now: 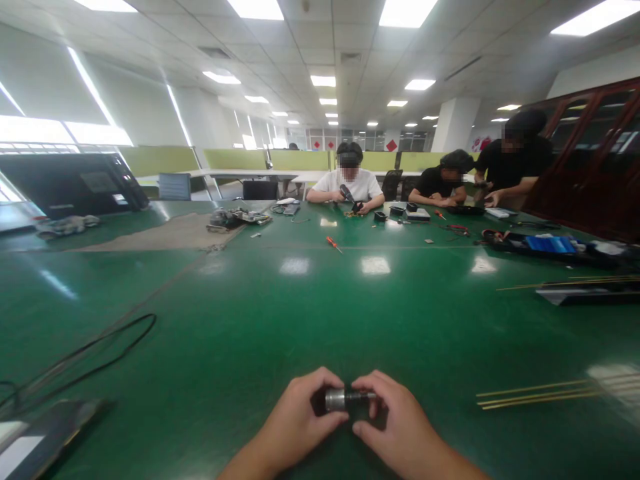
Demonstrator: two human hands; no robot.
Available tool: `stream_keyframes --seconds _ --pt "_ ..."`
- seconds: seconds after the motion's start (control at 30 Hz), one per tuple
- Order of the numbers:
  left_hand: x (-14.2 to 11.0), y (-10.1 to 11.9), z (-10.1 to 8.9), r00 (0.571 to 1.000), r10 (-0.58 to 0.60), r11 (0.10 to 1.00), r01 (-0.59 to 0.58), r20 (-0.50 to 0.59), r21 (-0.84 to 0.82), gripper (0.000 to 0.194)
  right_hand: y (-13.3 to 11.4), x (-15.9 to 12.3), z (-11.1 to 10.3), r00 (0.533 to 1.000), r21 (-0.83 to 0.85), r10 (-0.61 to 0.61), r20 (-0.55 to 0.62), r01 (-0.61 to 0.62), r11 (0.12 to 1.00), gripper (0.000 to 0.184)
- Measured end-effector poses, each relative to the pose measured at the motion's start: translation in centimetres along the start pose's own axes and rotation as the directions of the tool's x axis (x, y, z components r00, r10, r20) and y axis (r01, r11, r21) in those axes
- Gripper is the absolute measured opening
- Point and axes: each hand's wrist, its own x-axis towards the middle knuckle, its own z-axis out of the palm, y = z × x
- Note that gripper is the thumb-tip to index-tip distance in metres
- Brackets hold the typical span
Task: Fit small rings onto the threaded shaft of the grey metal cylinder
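Observation:
Low in the middle of the head view, a small metal cylinder with a narrower dark shaft point(336, 399) lies sideways between my two hands. My left hand point(305, 407) curls round its silver, wider end, with the thumb below and the fingers above. The dark shaft points right, into the curved fingers of my right hand point(393, 417). My right thumb stands apart from the shaft, below it. Part of each end is hidden by the fingers. What exactly the piece is, I cannot make out.
Thin brass-coloured rods point(540, 393) lie to the right on the green table point(300, 307). A black cable point(115, 353) loops at the left. Farther off are an orange screwdriver point(333, 245) and a tool case point(550, 245). Across the table, a person holds a power drill point(346, 193); two others are at the right.

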Motion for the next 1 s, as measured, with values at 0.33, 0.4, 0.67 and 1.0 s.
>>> stream_keyframes --seconds 0.33,0.4,0.67,1.0 --pt "-0.21 -0.17 0.2 0.999 0.024 1.0 -0.024 0.023 -0.002 0.025 -0.12 0.04 -0.19 0.999 0.051 -0.025 0.021 0.024 0.998 0.032" --pt "-0.19 -0.11 0.24 0.999 0.028 1.0 -0.028 0.028 -0.002 0.023 -0.35 -0.04 -0.32 1.0 0.048 -0.023 0.018 0.022 0.999 0.031" --pt "-0.33 0.04 0.68 0.998 0.061 0.998 -0.061 0.025 -0.02 0.016 -0.49 0.05 -0.67 0.999 0.019 -0.035 0.021 0.035 0.999 0.013" --pt "-0.25 -0.06 0.62 0.998 0.051 0.999 -0.051 0.032 -0.007 0.021 -0.36 -0.06 -0.67 0.999 0.031 -0.034 0.027 0.033 0.999 0.008"
